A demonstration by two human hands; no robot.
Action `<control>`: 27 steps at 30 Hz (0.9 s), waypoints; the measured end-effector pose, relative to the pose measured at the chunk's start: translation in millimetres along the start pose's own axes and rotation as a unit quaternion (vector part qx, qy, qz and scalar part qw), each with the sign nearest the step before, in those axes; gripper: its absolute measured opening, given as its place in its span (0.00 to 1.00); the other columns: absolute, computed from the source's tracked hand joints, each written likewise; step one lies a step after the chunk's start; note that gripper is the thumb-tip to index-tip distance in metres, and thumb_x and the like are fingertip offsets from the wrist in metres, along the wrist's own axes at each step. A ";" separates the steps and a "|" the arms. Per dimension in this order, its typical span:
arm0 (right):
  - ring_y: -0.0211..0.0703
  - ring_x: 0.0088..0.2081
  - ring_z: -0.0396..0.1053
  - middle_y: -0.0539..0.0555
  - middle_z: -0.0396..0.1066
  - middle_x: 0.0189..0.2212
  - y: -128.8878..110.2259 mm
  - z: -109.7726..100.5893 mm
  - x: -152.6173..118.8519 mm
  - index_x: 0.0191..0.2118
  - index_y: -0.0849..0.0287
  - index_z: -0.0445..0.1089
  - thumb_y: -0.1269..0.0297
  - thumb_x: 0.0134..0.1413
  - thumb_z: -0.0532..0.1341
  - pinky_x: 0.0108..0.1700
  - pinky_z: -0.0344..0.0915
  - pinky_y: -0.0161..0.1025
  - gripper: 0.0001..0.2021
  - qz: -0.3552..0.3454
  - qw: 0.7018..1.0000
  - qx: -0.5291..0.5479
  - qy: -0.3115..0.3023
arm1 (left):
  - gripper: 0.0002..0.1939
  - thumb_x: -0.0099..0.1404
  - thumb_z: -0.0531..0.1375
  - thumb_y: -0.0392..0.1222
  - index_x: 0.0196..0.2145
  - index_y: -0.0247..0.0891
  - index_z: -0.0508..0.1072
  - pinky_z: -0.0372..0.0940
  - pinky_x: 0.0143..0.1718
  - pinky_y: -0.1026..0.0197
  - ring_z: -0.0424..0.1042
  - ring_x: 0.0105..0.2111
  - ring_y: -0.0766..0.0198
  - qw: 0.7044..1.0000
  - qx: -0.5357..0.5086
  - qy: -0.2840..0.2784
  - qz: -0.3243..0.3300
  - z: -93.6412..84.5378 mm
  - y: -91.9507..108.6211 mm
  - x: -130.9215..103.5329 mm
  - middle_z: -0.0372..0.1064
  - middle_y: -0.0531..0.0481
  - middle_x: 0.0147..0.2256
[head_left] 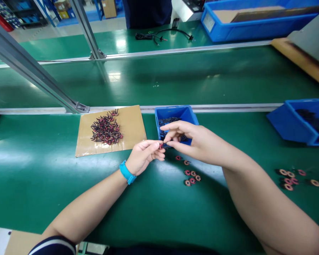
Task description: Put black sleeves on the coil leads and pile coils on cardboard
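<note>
My left hand [143, 156], with a blue band [127, 172] at the wrist, pinches a small red wound ring [161, 146] between thumb and fingertips. Right beside it, the thumb and a finger of my right hand [188, 140] are closed at the ring; what they grip is too small to make out. Behind my right hand stands a small blue bin [194, 118] holding thin black pieces [170, 121]. Several loose red and copper rings [192, 173] lie on the green table just below the hands.
At the left, a cardboard sheet [133, 124] bears a pile of ring parts with black leads [106, 129]. More rings [288, 180] and another blue bin [289, 122] are at the right. A metal post [50, 81] rises at the left; a person [147, 14] stands across the table.
</note>
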State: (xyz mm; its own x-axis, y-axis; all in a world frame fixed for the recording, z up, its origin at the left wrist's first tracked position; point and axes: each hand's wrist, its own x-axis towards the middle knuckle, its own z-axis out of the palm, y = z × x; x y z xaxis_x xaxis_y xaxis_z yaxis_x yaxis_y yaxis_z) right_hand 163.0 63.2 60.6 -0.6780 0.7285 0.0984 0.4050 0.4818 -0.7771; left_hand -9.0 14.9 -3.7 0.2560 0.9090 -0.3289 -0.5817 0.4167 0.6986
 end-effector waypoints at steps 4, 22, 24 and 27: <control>0.41 0.39 0.72 0.56 0.73 0.38 7.0 -3.9 4.4 0.51 0.59 0.63 0.63 0.58 0.54 0.40 0.69 0.40 0.16 0.020 0.998 -0.017 0.065 | 0.18 0.43 0.70 0.47 0.30 0.33 0.75 0.67 0.23 0.68 0.71 0.20 0.70 0.999 -0.028 0.005 -0.017 -1.1 0.3 0.9 0.74 0.51 0.22; 0.50 0.40 0.72 0.63 0.76 0.35 30.4 18.9 46.6 0.36 0.64 0.74 0.72 0.51 0.57 0.41 0.61 0.40 0.09 0.077 0.908 -0.396 -0.115 | 0.21 0.40 0.72 0.38 0.33 0.35 0.72 0.69 0.41 0.60 0.75 0.33 0.64 0.954 0.188 0.214 0.090 -59.7 31.3 -58.6 0.77 0.49 0.31; 0.49 0.40 0.72 0.61 0.76 0.34 28.8 18.7 46.0 0.34 0.63 0.75 0.73 0.52 0.55 0.41 0.61 0.40 0.10 0.065 0.909 -0.395 -0.115 | 0.21 0.41 0.71 0.41 0.35 0.35 0.73 0.69 0.44 0.58 0.75 0.36 0.62 0.922 0.250 0.275 0.107 -79.4 36.7 -67.9 0.77 0.48 0.33; 0.48 0.40 0.72 0.60 0.76 0.34 27.8 16.2 42.7 0.33 0.62 0.76 0.72 0.54 0.53 0.42 0.61 0.41 0.13 0.043 0.912 -0.391 -0.114 | 0.19 0.44 0.69 0.45 0.34 0.35 0.75 0.69 0.41 0.57 0.75 0.35 0.61 0.866 0.324 0.354 0.140 -99.7 43.6 -76.3 0.77 0.47 0.33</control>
State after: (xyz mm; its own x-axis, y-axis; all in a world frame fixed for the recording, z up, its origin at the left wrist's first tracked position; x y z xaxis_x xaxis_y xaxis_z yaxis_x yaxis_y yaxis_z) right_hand 135.3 99.8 33.1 -0.6971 0.7026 -0.1428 0.7160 0.6927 -0.0869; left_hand -130.8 -37.6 -11.5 -0.4959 0.8360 -0.2350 0.0700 0.3082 0.9487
